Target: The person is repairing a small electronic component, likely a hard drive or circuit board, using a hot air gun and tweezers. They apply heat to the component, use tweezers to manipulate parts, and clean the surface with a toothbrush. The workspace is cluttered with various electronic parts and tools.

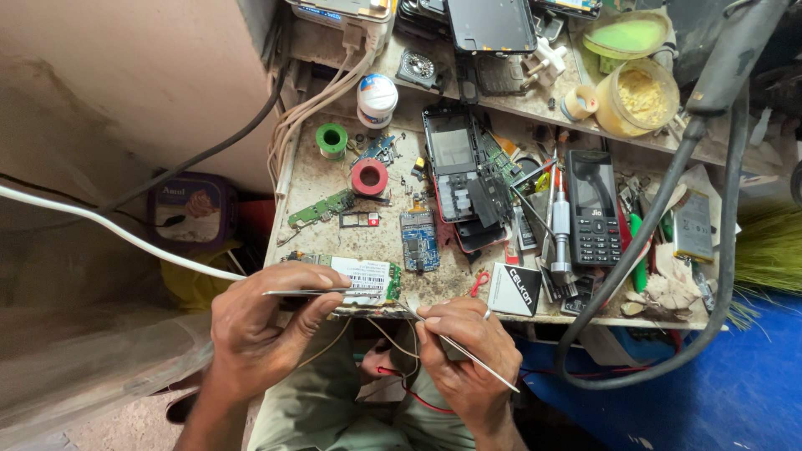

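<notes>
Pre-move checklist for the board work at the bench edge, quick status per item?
1. Left hand steadies the board: ok.
2. Tweezers gripped in left hand: ok.
3. Right hand holds probe, tip at the board's edge: ok.
4. Board fully supported on the bench: not ok, it sits at the front edge.
5. Red wire below clear of the probe: cannot tell.
6. Black cable away from the hands: ok.

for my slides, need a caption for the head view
Two hands, left hand and right hand, probe a green circuit board with metal tweezers on a cluttered workbench.
</notes>
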